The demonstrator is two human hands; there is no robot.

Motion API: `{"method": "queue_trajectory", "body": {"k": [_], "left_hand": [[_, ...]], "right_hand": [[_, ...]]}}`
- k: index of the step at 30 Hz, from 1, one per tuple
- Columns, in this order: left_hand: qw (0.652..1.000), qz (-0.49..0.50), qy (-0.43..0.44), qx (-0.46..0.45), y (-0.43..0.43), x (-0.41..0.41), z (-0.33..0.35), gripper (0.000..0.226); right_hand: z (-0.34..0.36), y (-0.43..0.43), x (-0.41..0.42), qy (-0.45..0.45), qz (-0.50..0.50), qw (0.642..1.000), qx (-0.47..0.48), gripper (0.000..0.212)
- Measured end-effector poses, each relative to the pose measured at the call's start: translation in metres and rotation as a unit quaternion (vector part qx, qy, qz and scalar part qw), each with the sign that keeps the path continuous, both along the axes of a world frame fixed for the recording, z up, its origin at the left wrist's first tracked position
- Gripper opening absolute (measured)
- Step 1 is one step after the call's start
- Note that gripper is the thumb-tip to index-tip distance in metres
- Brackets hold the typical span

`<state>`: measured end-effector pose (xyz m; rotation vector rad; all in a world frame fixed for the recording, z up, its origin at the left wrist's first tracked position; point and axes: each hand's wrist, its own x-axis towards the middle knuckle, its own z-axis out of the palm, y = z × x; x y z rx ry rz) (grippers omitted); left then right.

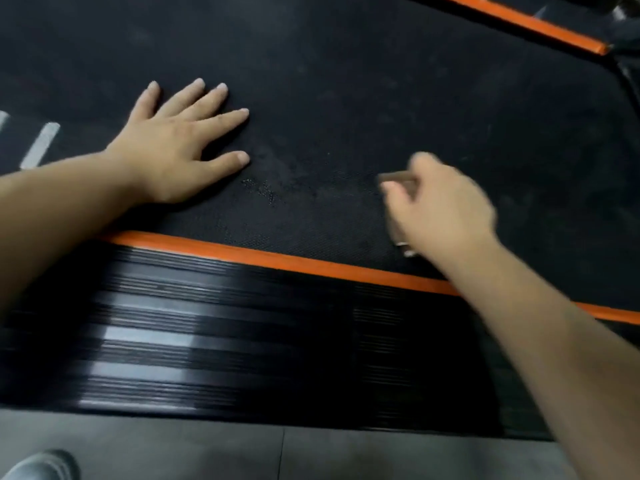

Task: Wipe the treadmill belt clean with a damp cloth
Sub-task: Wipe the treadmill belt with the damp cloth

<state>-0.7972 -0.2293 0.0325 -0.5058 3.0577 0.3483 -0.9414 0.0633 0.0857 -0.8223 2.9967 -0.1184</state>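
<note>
Two hands over black treadmill belt, belt across whole upper view. Far left: white stripes on belt. Left hand pressed flat on belt, fingers straight and spread, gripping nothing. Between hands: wet speckles. Right hand blurred, curled round small pale object, too smeared to name. Along near edge: orange strip, ribbed side rail, grey floor.
</note>
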Motion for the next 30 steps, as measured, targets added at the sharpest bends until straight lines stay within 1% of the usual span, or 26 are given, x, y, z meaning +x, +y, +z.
{"method": "queue_trajectory", "body": {"k": [2, 3, 4, 5, 7, 8, 9, 10, 12, 15, 16, 17, 18, 19, 21, 22, 23, 24, 25, 27, 29, 30], "left_hand": [[1.000, 0.003, -0.003, -0.008, 0.001, 0.001, -0.001, 0.083], [1.000, 0.005, 0.000, -0.011, 0.002, 0.000, -0.002, 0.082], [1.000, 0.005, 0.000, -0.012, 0.002, -0.001, -0.003, 0.082], [1.000, 0.004, -0.001, -0.011, 0.003, -0.002, -0.003, 0.083], [1.000, -0.001, 0.002, -0.007, 0.002, -0.002, -0.002, 0.085], [1.000, -0.002, 0.004, -0.006, 0.002, -0.001, -0.002, 0.085], [1.000, -0.003, 0.007, -0.005, 0.001, 0.000, -0.003, 0.085], [1.000, -0.005, 0.010, -0.003, 0.000, -0.001, -0.003, 0.084], [1.000, -0.008, 0.013, 0.002, -0.001, -0.002, -0.001, 0.083], [1.000, -0.006, 0.009, -0.001, 0.001, -0.002, 0.000, 0.081], [1.000, -0.005, 0.006, -0.004, 0.001, -0.001, 0.000, 0.080], [1.000, -0.006, 0.005, -0.006, 0.001, 0.000, 0.000, 0.078], [1.000, -0.009, 0.005, -0.005, 0.001, -0.001, -0.001, 0.075], [1.000, -0.012, 0.006, 0.000, 0.001, -0.003, 0.000, 0.069], [0.999, -0.022, 0.015, 0.034, -0.003, -0.005, 0.003, 0.059], [0.997, -0.031, 0.018, 0.062, -0.011, -0.005, 0.006, 0.056], [0.995, -0.048, 0.018, 0.091, -0.023, -0.002, 0.011, 0.054], [0.991, -0.069, 0.018, 0.113, -0.039, 0.004, 0.016, 0.053], [0.989, -0.086, 0.019, 0.116, -0.057, 0.013, 0.020, 0.054], [0.994, -0.091, 0.002, 0.060, -0.097, 0.039, 0.019, 0.065], [0.997, -0.064, -0.032, 0.009, -0.134, 0.072, 0.014, 0.081], [0.998, -0.042, -0.039, 0.005, -0.151, 0.087, 0.011, 0.086]], "right_hand": [[0.005, 0.018, -0.005, 0.010, -0.088, 0.996, 0.005, 0.027], [0.003, 0.014, -0.001, 0.008, -0.107, 0.994, -0.005, 0.029], [0.000, 0.000, 0.010, 0.003, -0.099, 0.995, -0.025, 0.030], [-0.004, -0.021, 0.025, -0.012, -0.065, 0.997, -0.047, 0.028], [-0.012, -0.066, 0.063, -0.064, 0.052, 0.994, -0.072, 0.024], [-0.013, -0.081, 0.079, -0.087, 0.107, 0.988, -0.074, 0.025], [-0.012, -0.089, 0.086, -0.091, 0.139, 0.983, -0.083, 0.027], [-0.009, -0.086, 0.083, -0.085, 0.142, 0.983, -0.086, 0.028], [-0.006, -0.058, 0.060, -0.053, 0.097, 0.992, -0.059, 0.030], [0.002, -0.005, 0.033, -0.012, -0.051, 0.998, -0.026, 0.030], [0.003, -0.001, 0.035, -0.004, -0.091, 0.995, -0.026, 0.029], [0.001, -0.008, 0.043, 0.000, -0.104, 0.994, -0.031, 0.028], [-0.003, -0.025, 0.055, -0.005, -0.081, 0.996, -0.044, 0.029], [-0.006, -0.047, 0.071, -0.029, -0.030, 0.997, -0.064, 0.030], [-0.009, -0.092, 0.104, -0.095, 0.081, 0.988, -0.096, 0.031], [-0.008, -0.106, 0.114, -0.111, 0.110, 0.982, -0.108, 0.031], [-0.007, -0.113, 0.115, -0.109, 0.111, 0.981, -0.112, 0.031], [-0.007, -0.112, 0.112, -0.086, 0.096, 0.986, -0.103, 0.031], [-0.007, -0.107, 0.105, -0.056, 0.071, 0.992, -0.085, 0.031], [-0.005, -0.094, 0.086, -0.007, -0.033, 0.997, -0.070, 0.027], [-0.004, -0.104, 0.081, 0.006, -0.136, 0.987, -0.085, 0.025], [-0.007, -0.121, 0.087, 0.003, -0.146, 0.985, -0.093, 0.025]]}}
